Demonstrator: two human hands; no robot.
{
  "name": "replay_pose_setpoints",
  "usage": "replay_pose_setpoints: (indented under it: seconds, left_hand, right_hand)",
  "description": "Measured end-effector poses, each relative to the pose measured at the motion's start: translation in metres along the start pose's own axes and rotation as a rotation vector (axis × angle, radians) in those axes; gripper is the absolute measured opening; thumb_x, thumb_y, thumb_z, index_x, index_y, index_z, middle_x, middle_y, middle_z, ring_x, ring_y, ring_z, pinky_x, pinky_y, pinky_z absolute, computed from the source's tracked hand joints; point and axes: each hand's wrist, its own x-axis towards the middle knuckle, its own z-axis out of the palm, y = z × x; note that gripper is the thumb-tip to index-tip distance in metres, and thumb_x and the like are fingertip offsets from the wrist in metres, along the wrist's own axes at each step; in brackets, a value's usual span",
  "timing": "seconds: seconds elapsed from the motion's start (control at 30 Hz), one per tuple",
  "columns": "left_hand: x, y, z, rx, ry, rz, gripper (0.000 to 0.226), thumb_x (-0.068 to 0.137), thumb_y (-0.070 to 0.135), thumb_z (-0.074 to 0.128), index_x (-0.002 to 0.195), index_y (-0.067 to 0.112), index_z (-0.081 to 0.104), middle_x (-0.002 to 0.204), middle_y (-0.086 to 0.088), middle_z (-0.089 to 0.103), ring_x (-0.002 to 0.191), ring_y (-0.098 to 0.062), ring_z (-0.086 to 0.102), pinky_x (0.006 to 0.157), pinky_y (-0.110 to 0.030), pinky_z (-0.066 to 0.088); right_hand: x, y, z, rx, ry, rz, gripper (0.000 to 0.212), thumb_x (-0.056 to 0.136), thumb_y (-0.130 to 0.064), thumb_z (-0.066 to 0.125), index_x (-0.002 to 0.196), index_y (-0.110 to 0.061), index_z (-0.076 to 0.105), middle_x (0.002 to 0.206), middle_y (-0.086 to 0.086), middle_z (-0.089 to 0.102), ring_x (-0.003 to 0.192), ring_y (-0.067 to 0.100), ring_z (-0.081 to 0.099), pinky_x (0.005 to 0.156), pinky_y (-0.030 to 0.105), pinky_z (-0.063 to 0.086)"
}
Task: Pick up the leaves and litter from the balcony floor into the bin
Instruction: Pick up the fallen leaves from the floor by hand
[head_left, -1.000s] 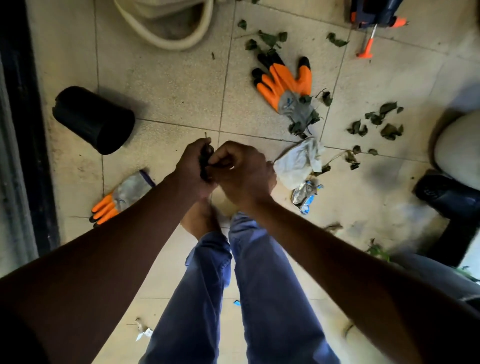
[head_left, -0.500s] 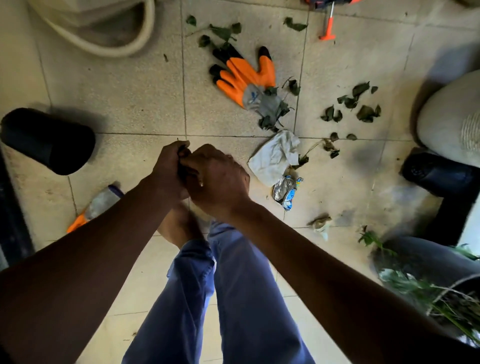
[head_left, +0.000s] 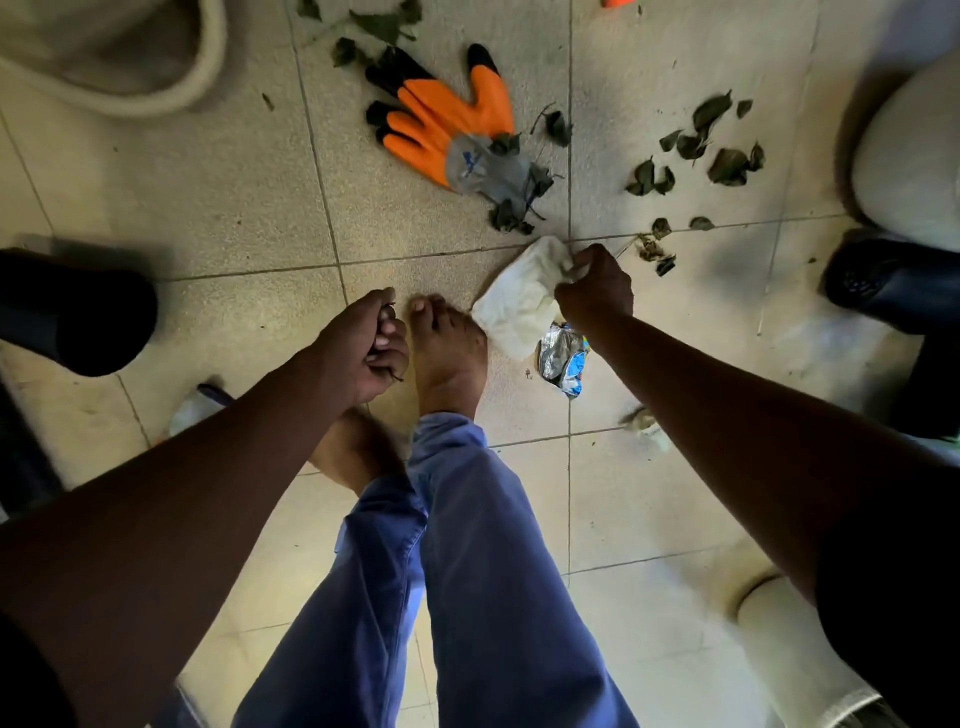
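White crumpled paper (head_left: 519, 301): litter, on the tiled balcony floor (head_left: 218, 197) just right of your bare foot (head_left: 449, 353). Your right hand (head_left: 595, 286) has its grip pinched on the paper's far corner; most of the sheet lies flat on the tile, not yet lifted.

Foil wrapper (head_left: 563, 356): silver and blue, crushed, touching the paper's near edge, under your right forearm.

Dry leaves (head_left: 696, 150): dark green, curled, scattered far right; a smaller cluster (head_left: 511, 213) lies at the cuff of the orange work glove (head_left: 452, 124), with more strewn beyond the glove's fingertips.

Left hand (head_left: 358, 348): grip curled closed near the foot, with a thin dark stem or scrap poking out below; what it holds beyond that you cannot tell.

Black cylindrical container (head_left: 72, 312): lying on its side at far left, well apart from both hands. It may be the bin; you cannot confirm this from here.

Step in hand, as judged: gathering litter, with the paper being taken up first. Next move calls for lifting the paper clear without dragging the wrapper, then either collecting the wrapper into the same hand or carrying across your legs to the container on the left. Leaves remain for later passes.
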Motion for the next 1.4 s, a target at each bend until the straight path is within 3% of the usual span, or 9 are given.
replay_pose_setpoints:
  seconds: [0.1,0.23,0.33,0.5,0.73,1.0,1.23,1.33,1.4]
  left_hand:
    - [-0.002,0.004,-0.002,-0.009,-0.072,0.017,0.044,0.101,0.032,0.053,0.060,0.024,0.039,0.050,0.009,0.031,0.035,-0.002,0.025,0.030,-0.015,0.015]
    - [-0.008,0.029,-0.013,-0.083,-0.383,0.028,0.050,0.101,0.035,0.049,0.053,0.024,0.039,0.049,0.010,0.030,0.035,-0.003,0.027,0.033,-0.014,0.014]
    - [-0.012,0.054,-0.020,-0.109,-0.603,-0.018,0.047,0.101,0.037,0.049,0.056,0.025,0.040,0.051,0.011,0.031,0.038,-0.003,0.026,0.036,-0.015,0.013]
    - [-0.019,0.079,-0.021,-0.044,-0.567,-0.050,0.052,0.103,0.039,0.044,0.054,0.024,0.042,0.050,0.010,0.030,0.039,-0.003,0.020,0.035,-0.015,0.014]
    - [-0.018,0.077,-0.016,0.043,-0.306,0.005,0.051,0.101,0.036,0.047,0.053,0.025,0.036,0.049,0.010,0.028,0.034,-0.004,0.028,0.033,-0.015,0.012]
    - [-0.011,0.059,-0.031,0.089,-0.222,0.007,0.046,0.098,0.035,0.055,0.058,0.024,0.036,0.053,0.011,0.029,0.037,-0.002,0.026,0.029,-0.015,0.017]
    - [-0.013,0.037,-0.028,0.064,-0.148,0.012,0.044,0.099,0.034,0.056,0.061,0.024,0.035,0.054,0.010,0.030,0.039,-0.001,0.026,0.029,-0.015,0.018]
    - [-0.010,0.032,-0.018,0.029,-0.106,0.048,0.044,0.100,0.034,0.055,0.062,0.023,0.036,0.056,0.009,0.032,0.041,-0.003,0.027,0.033,-0.015,0.017]
    - [-0.006,0.028,-0.009,0.016,-0.115,0.055,0.044,0.101,0.037,0.053,0.062,0.023,0.037,0.057,0.008,0.033,0.044,-0.004,0.029,0.035,-0.016,0.018]
  right_hand:
    - [-0.003,-0.012,-0.006,0.380,-0.030,0.156,0.010,0.075,-0.020,0.066,0.085,-0.019,0.070,0.081,0.004,0.070,0.072,0.023,0.060,0.066,0.029,0.049]
    - [-0.027,-0.048,-0.011,0.891,-0.570,0.273,0.011,0.083,-0.010,0.059,0.077,-0.019,0.063,0.066,-0.003,0.056,0.058,0.013,0.053,0.056,0.023,0.043]
    - [-0.052,-0.077,0.003,0.830,-0.863,0.158,0.008,0.088,-0.010,0.058,0.088,-0.015,0.064,0.069,-0.001,0.062,0.059,0.012,0.058,0.062,0.026,0.048]
    - [-0.063,-0.106,0.044,0.393,-0.627,-0.113,0.033,0.081,-0.002,0.066,0.112,-0.011,0.073,0.092,0.008,0.072,0.079,0.021,0.068,0.075,0.031,0.056]
    - [-0.014,-0.071,0.040,-0.293,0.390,-0.394,0.045,0.083,-0.018,0.063,0.126,-0.024,0.051,0.120,0.011,0.050,0.108,0.033,0.049,0.073,0.041,0.047]
    - [0.004,-0.064,0.041,-0.484,0.221,-0.549,0.056,0.089,-0.002,0.055,0.136,-0.027,0.040,0.131,0.017,0.039,0.102,0.037,0.054,0.062,0.040,0.044]
    - [-0.005,-0.044,0.036,0.052,0.228,-0.261,0.017,0.085,-0.008,0.062,0.086,-0.024,0.068,0.091,0.005,0.072,0.082,0.030,0.069,0.065,0.028,0.047]
    - [-0.036,-0.052,0.034,0.435,0.019,-0.227,0.015,0.070,-0.015,0.078,0.067,-0.026,0.068,0.070,0.001,0.074,0.064,0.024,0.074,0.064,0.050,0.061]
    - [-0.073,-0.069,0.031,0.553,-0.114,-0.303,0.020,0.067,-0.011,0.083,0.064,-0.025,0.069,0.065,-0.002,0.072,0.063,0.016,0.072,0.065,0.043,0.061]
